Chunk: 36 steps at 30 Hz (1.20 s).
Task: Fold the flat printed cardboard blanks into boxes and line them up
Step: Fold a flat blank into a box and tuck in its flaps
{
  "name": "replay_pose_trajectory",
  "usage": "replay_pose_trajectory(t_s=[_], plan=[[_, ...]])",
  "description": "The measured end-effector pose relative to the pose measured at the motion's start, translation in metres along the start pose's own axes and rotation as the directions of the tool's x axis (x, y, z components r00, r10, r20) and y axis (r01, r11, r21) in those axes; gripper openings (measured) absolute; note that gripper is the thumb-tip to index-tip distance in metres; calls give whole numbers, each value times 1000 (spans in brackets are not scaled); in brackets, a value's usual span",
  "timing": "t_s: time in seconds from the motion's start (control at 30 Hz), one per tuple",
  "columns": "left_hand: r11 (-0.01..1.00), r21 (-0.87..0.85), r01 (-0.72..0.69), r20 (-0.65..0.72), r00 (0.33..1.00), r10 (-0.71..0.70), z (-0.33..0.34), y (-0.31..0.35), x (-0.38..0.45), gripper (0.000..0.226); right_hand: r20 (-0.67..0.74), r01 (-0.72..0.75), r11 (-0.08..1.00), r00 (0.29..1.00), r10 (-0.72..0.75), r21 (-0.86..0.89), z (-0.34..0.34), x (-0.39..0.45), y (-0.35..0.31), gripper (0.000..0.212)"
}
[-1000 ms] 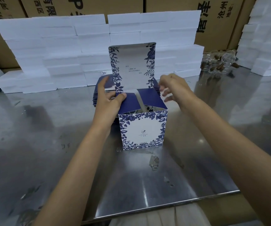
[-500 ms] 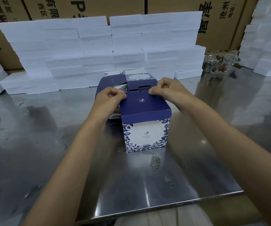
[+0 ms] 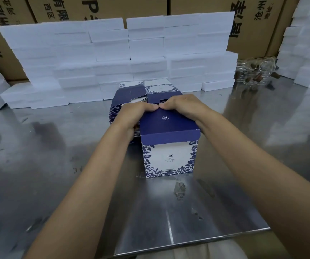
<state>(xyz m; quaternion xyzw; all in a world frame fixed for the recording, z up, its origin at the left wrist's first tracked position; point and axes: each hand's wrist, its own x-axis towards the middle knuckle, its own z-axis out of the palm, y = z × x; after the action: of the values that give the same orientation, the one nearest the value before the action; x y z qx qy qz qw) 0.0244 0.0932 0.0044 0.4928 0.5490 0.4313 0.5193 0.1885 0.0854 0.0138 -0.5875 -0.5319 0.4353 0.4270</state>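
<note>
Polished metal surface (image 3: pixel 57 174), glossy and scuffed, throws back blurred reflections. On it, the box (image 3: pixel 170 144): smooth printed cardboard, matt navy lid, white sides with blue leaves. Behind the box, matt white foam-like blocks (image 3: pixel 113 58); behind those, dull brown corrugated cartons (image 3: pixel 128 6).

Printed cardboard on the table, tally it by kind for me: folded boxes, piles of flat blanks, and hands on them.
Folded box: 1
Pile of blanks: 1
Hands on the box: 2, left hand and right hand
Total: 4
</note>
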Motion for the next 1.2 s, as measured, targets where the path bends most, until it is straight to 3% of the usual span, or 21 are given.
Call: replay_pose_trajectory(t_s=[0.1, 0.2, 0.57, 0.7, 0.9, 1.0, 1.07, 1.2], plan=[[999, -44, 16, -22, 1000, -17, 2, 1, -3, 17, 3, -24, 995, 1000, 24, 98, -2, -7, 1, 17], [998, -68, -1, -77, 997, -4, 7, 1, -4, 22, -30, -37, 996, 999, 40, 81, -1, -9, 0, 27], [996, -83, -45, -171, 985, 31, 8, 0, -5, 11, -97, -41, 993, 994, 52, 107, -6, -5, 7, 21], [994, -89, -67, -130, 990, 55, 4, -3, -7, 16, -111, -36, 992, 993, 50, 122, -10, -5, 12, 21], [990, -70, -120, -178, 978, 106, 8, -2, -9, 23, -225, 67, 996, 971, -78, -59, -16, -2, 16, 49], [979, 76, -189, -172, 965, 200, 3, -1, -12, 7, -264, 160, 952, 937, -230, -261, -20, 2, 16, 33], [954, 128, -269, -143, 947, 287, -3, -2, -17, 17, -270, 235, 913, 904, -332, -334, -24, 1, 17, 23], [779, 279, -561, 25, 815, 579, -5, -6, -40, 11, -303, 335, 867, 838, -453, -369, -25, -6, 16, 20]])
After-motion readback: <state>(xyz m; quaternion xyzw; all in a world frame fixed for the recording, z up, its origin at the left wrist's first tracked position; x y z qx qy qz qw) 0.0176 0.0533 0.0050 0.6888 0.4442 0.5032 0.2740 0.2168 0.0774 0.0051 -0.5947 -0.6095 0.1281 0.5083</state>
